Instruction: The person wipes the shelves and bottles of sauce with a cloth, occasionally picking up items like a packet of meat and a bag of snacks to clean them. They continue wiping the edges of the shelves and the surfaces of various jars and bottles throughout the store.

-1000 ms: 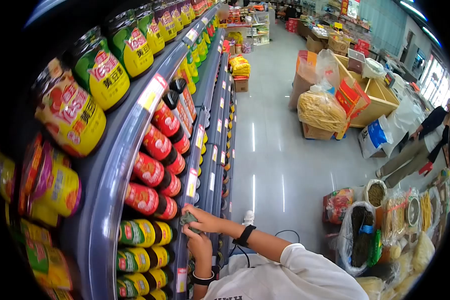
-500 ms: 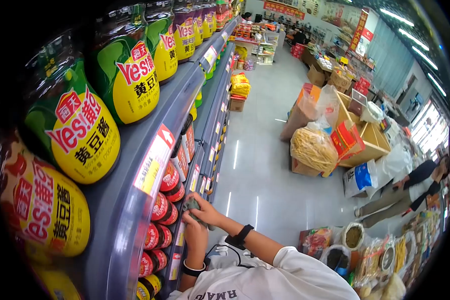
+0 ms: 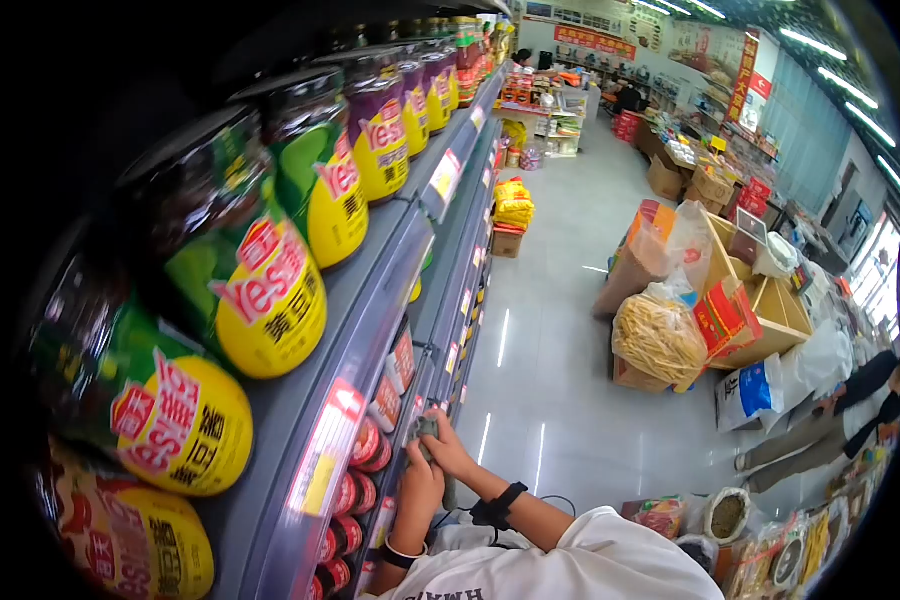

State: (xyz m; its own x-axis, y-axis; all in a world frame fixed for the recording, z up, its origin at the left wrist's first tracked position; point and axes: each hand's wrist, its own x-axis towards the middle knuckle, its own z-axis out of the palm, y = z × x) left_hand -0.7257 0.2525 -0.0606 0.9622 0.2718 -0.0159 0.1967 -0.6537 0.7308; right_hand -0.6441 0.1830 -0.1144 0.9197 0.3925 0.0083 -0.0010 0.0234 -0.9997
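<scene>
At lower shelf rail [image 3: 398, 478], our right hand [image 3: 448, 452] pinches crumpled grey-green cloth [image 3: 427, 427]: soft wad pressed on smooth grey edge. Our left hand [image 3: 417, 492] sits just below, against same rail; we cannot tell whether its fingers are spread or curled. Round red-labelled jars [image 3: 362, 452] sit behind rail. Glossy yellow-labelled jars [image 3: 270, 305] stand on shelf above. Black band [image 3: 497, 505] circles right wrist.
</scene>
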